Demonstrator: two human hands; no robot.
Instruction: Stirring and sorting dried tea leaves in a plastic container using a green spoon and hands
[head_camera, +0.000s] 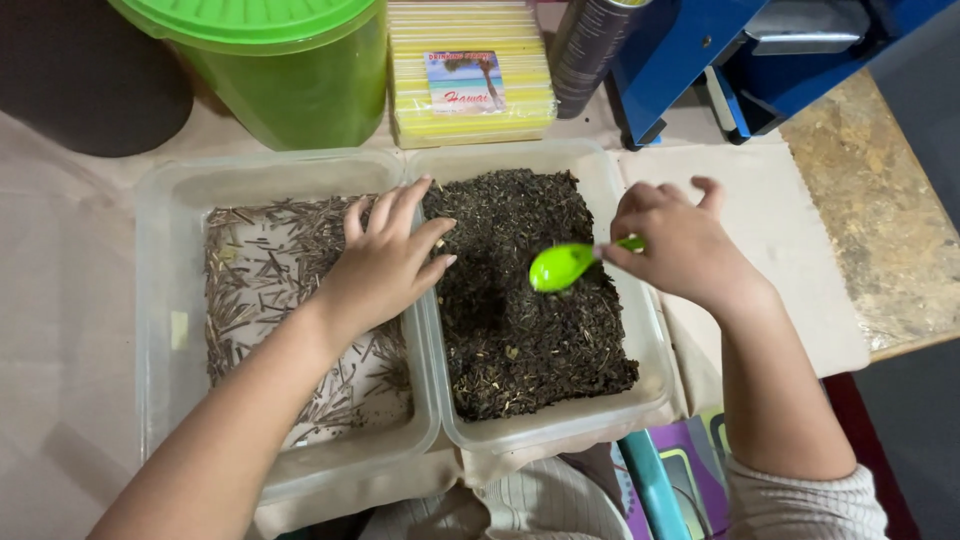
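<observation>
Two clear plastic tubs sit side by side with rims touching on a beige-covered table: the left tub holds a thin scatter of pale stalks with bare floor showing, the right tub is filled near its rim with dark crumbled leaf. Behind them, close against the far rims, stand a green lidded bucket, a yellow stack of thin sheets and a blue machine; open table lies to the left. The left hand rests fingers loosely spread across the shared rims, gripping nothing, while the right hand pinches the handle of a green spoon, whose bowl lies on the dark leaf mid-tub.
</observation>
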